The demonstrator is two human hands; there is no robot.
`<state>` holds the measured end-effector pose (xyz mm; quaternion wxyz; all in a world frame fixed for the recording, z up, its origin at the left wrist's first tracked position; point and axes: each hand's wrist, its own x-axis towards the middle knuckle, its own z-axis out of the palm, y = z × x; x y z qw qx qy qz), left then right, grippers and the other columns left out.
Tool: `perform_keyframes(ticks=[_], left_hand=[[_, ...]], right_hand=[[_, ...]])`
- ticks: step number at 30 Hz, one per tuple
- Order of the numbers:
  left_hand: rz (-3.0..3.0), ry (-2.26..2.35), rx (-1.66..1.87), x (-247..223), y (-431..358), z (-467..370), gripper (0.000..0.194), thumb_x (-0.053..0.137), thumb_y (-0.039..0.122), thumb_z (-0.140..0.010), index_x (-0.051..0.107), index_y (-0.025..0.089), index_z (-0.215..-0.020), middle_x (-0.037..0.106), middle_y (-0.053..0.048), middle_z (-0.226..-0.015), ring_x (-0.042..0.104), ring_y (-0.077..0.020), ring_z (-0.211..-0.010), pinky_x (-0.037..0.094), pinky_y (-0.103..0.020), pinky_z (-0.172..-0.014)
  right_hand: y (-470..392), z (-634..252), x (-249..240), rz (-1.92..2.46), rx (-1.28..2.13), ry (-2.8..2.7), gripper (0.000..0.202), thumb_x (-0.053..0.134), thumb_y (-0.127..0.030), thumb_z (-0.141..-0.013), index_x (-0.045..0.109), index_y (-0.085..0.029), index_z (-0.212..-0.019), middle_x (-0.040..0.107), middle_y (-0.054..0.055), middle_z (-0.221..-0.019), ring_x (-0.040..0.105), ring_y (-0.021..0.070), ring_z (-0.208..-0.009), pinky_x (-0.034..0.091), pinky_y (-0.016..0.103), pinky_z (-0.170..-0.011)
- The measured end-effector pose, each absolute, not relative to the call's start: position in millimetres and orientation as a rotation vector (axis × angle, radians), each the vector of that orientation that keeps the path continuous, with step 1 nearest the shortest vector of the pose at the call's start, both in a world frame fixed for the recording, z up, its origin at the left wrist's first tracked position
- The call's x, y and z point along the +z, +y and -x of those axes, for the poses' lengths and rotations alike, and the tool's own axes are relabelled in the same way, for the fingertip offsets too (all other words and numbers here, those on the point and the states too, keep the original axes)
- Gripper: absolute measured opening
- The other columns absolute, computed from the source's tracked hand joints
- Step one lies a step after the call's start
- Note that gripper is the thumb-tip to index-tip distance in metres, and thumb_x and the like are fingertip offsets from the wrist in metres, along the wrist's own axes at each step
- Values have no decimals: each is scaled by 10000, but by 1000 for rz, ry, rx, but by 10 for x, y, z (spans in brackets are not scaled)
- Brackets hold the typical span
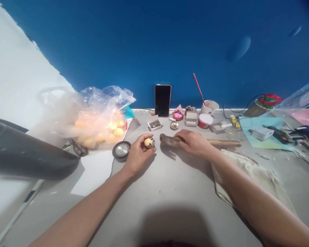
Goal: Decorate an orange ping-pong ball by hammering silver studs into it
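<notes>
A small round ball [149, 142], yellow with dark and shiny patches, sits between the thumb and fingers of my left hand [138, 155]. My right hand [194, 141] is closed round a hammer [169, 141] close to its head. The hammer's wooden handle stretches right along the table, and the head points toward the ball, apart from it. Just beyond the hands stand an opened box [155, 124] of small metal pieces and another patterned ball [174, 125]. A dark round dish with a metal centre [122, 150] lies left of my left hand.
A phone [162, 100] leans against the blue wall. Near it are a white cup [209, 107] with a red stick and a lidded tub [205, 120]. A plastic bag [100, 120] of yellow-orange things lies left; a cloth [254, 175] lies under my right forearm.
</notes>
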<state>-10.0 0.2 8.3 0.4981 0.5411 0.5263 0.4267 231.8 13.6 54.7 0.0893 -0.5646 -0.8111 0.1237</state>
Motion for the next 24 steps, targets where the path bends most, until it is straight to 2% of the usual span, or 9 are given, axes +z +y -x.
perform_keyframes(ticks=[4, 8, 11, 16, 20, 24], left_hand=[[-1319, 1343, 1028, 82, 20, 96, 502, 769, 279, -729, 666, 205, -1215, 653, 19, -793, 581, -143, -675, 465, -259, -617], [-1395, 1331, 1039, 123, 7, 80, 314, 785, 277, -705, 700, 182, -992, 675, 7, -799, 593, -153, -719, 465, -264, -654], [-1412, 1284, 1050, 138, -7, 79, 238, 797, 253, -688, 711, 173, -895, 659, 4, -758, 571, -150, -703, 448, -269, -658], [-1401, 1331, 1019, 185, -21, 77, 268, 810, 251, -690, 767, 168, -941, 605, 31, -653, 504, -127, -609, 394, -253, -591], [-1364, 1297, 1007, 233, -36, 53, 280, 814, 254, -672, 787, 164, -935, 642, 17, -676, 523, -129, -610, 405, -254, -597], [-1378, 1341, 984, 260, -40, 43, 260, 815, 256, -667, 789, 160, -908, 619, 24, -617, 512, -129, -578, 401, -258, -583]], right_hand=[[31, -2245, 592, 1642, 39, -2177, 314, 627, -476, -922, 724, -177, -921, 740, 84, -815, 642, 221, -716, 352, 302, -623], [-82, -2149, 553, 1314, -118, -2201, 284, 579, -412, -968, 747, -184, -983, 740, 86, -838, 637, 212, -739, 375, 300, -642], [-120, -2115, 517, 1286, -149, -2278, 328, 564, -437, -981, 733, -165, -908, 707, 94, -773, 595, 203, -680, 340, 309, -598], [-116, -2146, 532, 1274, -227, -2210, 355, 546, -452, -994, 727, -171, -877, 703, 105, -775, 600, 218, -705, 338, 320, -605], [-112, -2161, 544, 1262, -240, -2257, 329, 557, -422, -984, 724, -169, -854, 691, 84, -728, 568, 194, -630, 291, 318, -572], [-113, -2173, 553, 1264, -267, -2181, 352, 543, -440, -998, 727, -175, -857, 709, 96, -773, 599, 211, -698, 332, 318, -607]])
